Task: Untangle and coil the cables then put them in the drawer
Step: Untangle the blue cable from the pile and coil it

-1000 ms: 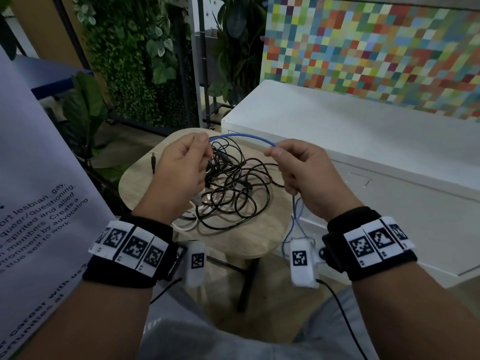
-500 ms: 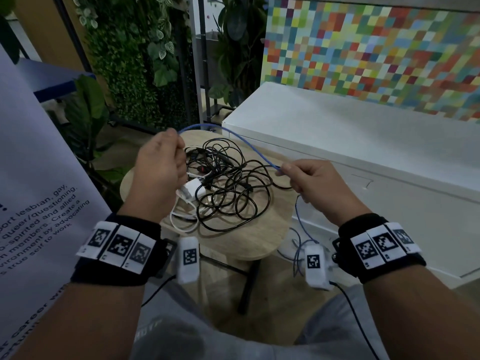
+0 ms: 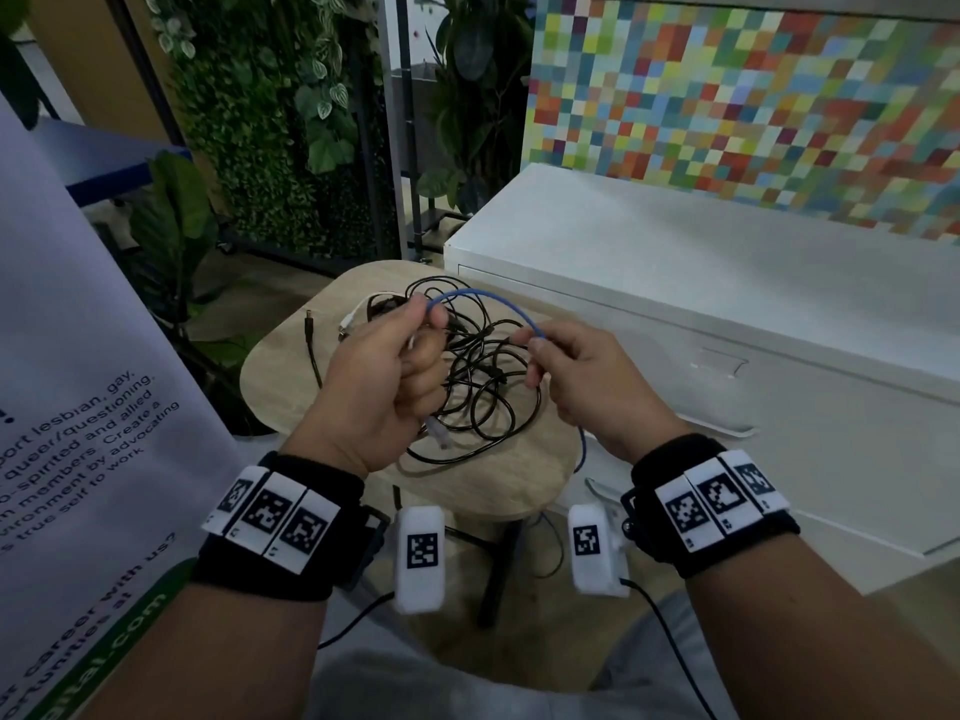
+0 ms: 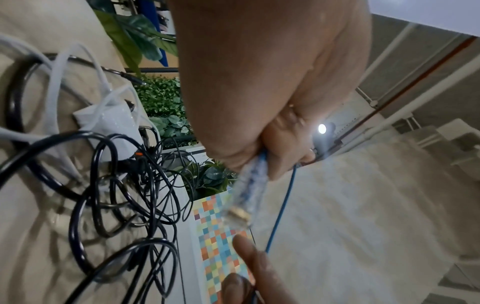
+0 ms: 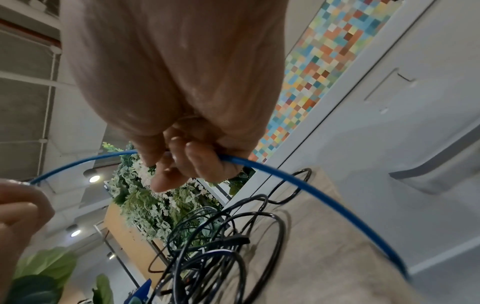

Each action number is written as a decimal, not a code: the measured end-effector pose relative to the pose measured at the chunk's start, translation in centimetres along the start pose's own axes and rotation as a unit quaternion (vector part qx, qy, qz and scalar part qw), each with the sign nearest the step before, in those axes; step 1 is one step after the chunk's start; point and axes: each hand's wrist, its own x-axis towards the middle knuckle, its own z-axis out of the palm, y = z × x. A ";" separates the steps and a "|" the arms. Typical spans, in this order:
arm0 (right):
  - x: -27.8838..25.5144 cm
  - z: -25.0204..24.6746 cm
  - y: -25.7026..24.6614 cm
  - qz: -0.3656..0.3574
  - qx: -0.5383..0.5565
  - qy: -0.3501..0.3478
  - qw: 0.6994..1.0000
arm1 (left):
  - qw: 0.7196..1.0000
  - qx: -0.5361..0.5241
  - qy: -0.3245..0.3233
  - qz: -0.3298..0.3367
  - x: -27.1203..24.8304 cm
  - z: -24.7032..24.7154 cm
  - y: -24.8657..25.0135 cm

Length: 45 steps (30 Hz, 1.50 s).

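The left hand (image 3: 384,376) grips the blue cable (image 3: 483,298) near its clear plug (image 3: 436,433), which hangs below that grip; the right hand (image 3: 576,376) pinches the same cable further along, a short arc spanning between both grips and the rest trailing down past the right wrist. Judging by this, coiling has barely begun: one blue cable freed, no finished coil. Under the grips, a black tangle (image 3: 478,387) and one white cable (image 3: 358,317) lie on the surface (image 3: 280,376), strands too knotted to count. The drawer (image 3: 727,387) looks closed.
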 end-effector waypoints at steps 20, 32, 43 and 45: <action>-2.2 1.3 -1.3 -0.094 -0.323 -0.128 0.933 | 0.958 0.224 0.061 0.170 0.9 0.8 -2.7; -2.0 2.0 -2.9 -0.131 -0.271 -0.019 0.954 | 0.816 0.536 -0.005 0.216 1.0 1.0 -2.9; -1.5 -1.9 -4.6 -0.064 -0.137 -0.074 0.986 | 0.894 0.438 -0.038 0.090 0.5 1.4 -2.3; -1.3 -1.9 -4.1 -0.069 -0.122 -0.044 0.989 | 0.917 0.394 -0.046 0.050 0.2 1.7 -2.0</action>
